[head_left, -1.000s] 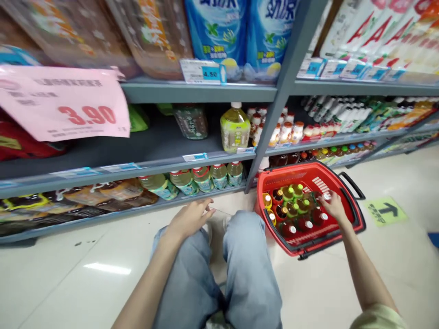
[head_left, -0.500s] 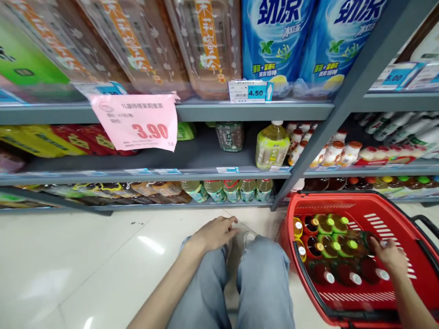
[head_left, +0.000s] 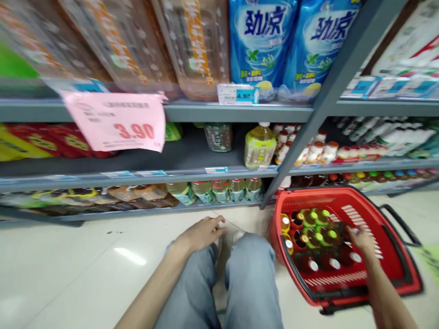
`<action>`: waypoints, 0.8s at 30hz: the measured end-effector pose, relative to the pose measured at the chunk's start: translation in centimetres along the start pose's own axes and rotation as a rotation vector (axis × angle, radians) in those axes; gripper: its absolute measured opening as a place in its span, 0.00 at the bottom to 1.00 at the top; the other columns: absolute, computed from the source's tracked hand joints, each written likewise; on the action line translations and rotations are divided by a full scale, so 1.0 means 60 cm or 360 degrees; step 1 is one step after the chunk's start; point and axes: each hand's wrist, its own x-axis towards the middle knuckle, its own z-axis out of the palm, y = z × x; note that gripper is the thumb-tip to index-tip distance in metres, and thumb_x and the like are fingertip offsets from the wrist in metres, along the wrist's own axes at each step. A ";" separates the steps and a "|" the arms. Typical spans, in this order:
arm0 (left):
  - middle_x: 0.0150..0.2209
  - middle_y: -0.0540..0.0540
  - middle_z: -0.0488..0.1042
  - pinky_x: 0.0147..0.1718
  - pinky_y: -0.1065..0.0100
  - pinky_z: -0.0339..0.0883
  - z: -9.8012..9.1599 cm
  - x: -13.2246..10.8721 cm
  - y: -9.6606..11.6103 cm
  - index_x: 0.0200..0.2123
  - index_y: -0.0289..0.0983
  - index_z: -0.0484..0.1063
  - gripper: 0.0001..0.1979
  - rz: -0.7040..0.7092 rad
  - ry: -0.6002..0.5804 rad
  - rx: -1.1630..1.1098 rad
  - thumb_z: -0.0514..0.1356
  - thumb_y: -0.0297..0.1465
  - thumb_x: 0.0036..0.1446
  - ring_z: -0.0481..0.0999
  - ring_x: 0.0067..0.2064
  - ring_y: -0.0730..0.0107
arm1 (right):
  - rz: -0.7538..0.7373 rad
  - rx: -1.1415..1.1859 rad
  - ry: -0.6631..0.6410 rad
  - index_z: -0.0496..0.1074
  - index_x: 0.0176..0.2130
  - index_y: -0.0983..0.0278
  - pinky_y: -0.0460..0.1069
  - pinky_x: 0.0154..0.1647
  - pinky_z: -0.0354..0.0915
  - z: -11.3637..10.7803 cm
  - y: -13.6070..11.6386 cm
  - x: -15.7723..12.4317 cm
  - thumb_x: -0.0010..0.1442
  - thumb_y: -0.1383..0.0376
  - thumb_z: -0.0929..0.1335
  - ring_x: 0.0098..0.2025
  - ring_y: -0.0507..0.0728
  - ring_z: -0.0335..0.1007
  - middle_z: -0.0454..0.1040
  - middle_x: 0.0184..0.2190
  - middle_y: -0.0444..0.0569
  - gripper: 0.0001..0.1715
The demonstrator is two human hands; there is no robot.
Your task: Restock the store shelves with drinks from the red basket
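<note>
My right hand [head_left: 363,241] reaches into a red shopping basket [head_left: 387,274] and is closed round the top of a dark drink bottle [head_left: 339,230]; a bit of white cap shows at the fingers. Rows of bottles stand beside it in the basket: green-capped bottles [head_left: 313,237], dark bottles with white caps [head_left: 329,261], and yellow ones [head_left: 284,223] along the left wall. My left hand [head_left: 202,234] rests palm down over my left knee, fingers loosely stretched and holding nothing.
Grey store shelves [head_left: 192,112] run across in front, stocked with bottles and cartons. A pink price sign [head_left: 120,121] hangs off the shelf edge. On the middle shelf stands a large yellow-green bottle [head_left: 260,146]. The basket's black handle [head_left: 399,224] juts out at right.
My view has turned slightly right, so shelves and basket appear further left. My right hand stays on the dark bottle in the basket. The left hand keeps its place on the knee.
</note>
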 end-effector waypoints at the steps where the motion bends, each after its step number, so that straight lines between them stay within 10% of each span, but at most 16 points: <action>1: 0.44 0.40 0.82 0.51 0.59 0.69 -0.001 0.001 -0.007 0.54 0.39 0.74 0.25 0.0006 0.0030 -0.0041 0.49 0.45 0.64 0.79 0.50 0.52 | -0.0005 -0.0034 -0.0112 0.74 0.46 0.71 0.67 0.45 0.70 -0.014 -0.013 -0.008 0.58 0.49 0.60 0.45 0.80 0.79 0.77 0.36 0.75 0.32; 14: 0.42 0.39 0.83 0.48 0.58 0.71 0.001 0.017 -0.003 0.53 0.36 0.74 0.32 0.0142 0.0104 -0.0049 0.47 0.51 0.60 0.81 0.44 0.50 | -0.0061 -0.0143 -0.0055 0.72 0.54 0.72 0.53 0.44 0.64 -0.064 -0.026 -0.036 0.66 0.55 0.64 0.45 0.67 0.76 0.79 0.43 0.64 0.26; 24: 0.46 0.35 0.82 0.51 0.55 0.69 0.016 0.033 0.012 0.56 0.35 0.73 0.25 0.0150 0.0114 0.0127 0.51 0.42 0.64 0.80 0.51 0.46 | -0.0076 -0.0052 0.0253 0.77 0.48 0.71 0.56 0.43 0.66 -0.201 -0.028 -0.069 0.62 0.52 0.64 0.41 0.69 0.78 0.80 0.36 0.65 0.28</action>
